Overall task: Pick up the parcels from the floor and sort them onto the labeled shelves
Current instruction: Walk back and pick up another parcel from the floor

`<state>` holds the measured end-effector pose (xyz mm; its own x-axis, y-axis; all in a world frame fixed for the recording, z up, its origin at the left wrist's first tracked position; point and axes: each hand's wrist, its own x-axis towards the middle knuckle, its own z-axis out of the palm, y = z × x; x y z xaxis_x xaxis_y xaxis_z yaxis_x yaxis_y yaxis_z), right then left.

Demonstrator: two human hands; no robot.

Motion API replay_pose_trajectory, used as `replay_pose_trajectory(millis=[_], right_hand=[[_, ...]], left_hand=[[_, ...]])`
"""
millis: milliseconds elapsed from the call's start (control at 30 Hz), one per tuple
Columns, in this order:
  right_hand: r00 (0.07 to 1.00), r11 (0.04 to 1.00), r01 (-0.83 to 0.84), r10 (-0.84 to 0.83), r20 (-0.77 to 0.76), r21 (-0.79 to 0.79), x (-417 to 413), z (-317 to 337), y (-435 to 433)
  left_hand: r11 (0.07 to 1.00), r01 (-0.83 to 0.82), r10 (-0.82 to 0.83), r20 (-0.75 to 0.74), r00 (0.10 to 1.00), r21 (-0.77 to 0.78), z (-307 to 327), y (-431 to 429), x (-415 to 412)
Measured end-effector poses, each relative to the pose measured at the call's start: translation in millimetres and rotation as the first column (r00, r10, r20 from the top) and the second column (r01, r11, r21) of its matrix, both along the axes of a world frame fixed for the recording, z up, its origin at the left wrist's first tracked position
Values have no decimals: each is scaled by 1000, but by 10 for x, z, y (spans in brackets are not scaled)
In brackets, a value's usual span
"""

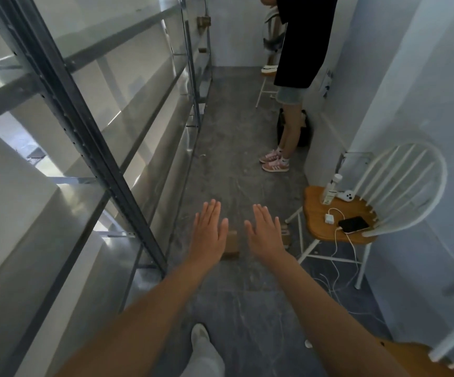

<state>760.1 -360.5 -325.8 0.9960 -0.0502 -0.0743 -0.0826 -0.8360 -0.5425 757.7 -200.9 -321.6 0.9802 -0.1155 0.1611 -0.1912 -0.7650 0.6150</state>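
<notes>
A small brown cardboard parcel (pixel 232 244) lies on the grey floor, seen between my two outstretched hands. My left hand (pixel 209 232) is held flat with straight fingers, palm down, just left of the parcel and holding nothing. My right hand (pixel 265 234) is flat and empty too, just right of it. Another small brown parcel (pixel 285 235) peeks out beside the chair leg, partly hidden by my right hand. The metal shelving (pixel 98 148) runs along the left wall, and a brown parcel (pixel 203 21) sits on a far shelf.
A white chair (pixel 399 186) with a wooden seat stands at the right, holding a phone (pixel 353 224), a charger and a bottle; cables trail on the floor. A person (pixel 299 63) stands ahead on the right beside a black bag. My foot (pixel 200 336) shows below.
</notes>
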Motion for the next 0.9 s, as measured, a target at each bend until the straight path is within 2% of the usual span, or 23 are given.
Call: replay_pose_trajectory(millis=[267, 533, 900], right_hand=[[998, 999, 46, -47, -52, -9, 1117, -58, -100], [997, 999, 50, -50, -63, -3, 2347, -24, 126], [990, 1000, -28, 26, -139, -10, 3307, -313, 97]], left_hand=[[997, 77, -77, -30, 997, 19, -269, 43, 1163], [996, 79, -76, -72, 994, 42, -270, 350, 2433], [995, 59, -41, -196, 980, 87, -600, 404, 3270]])
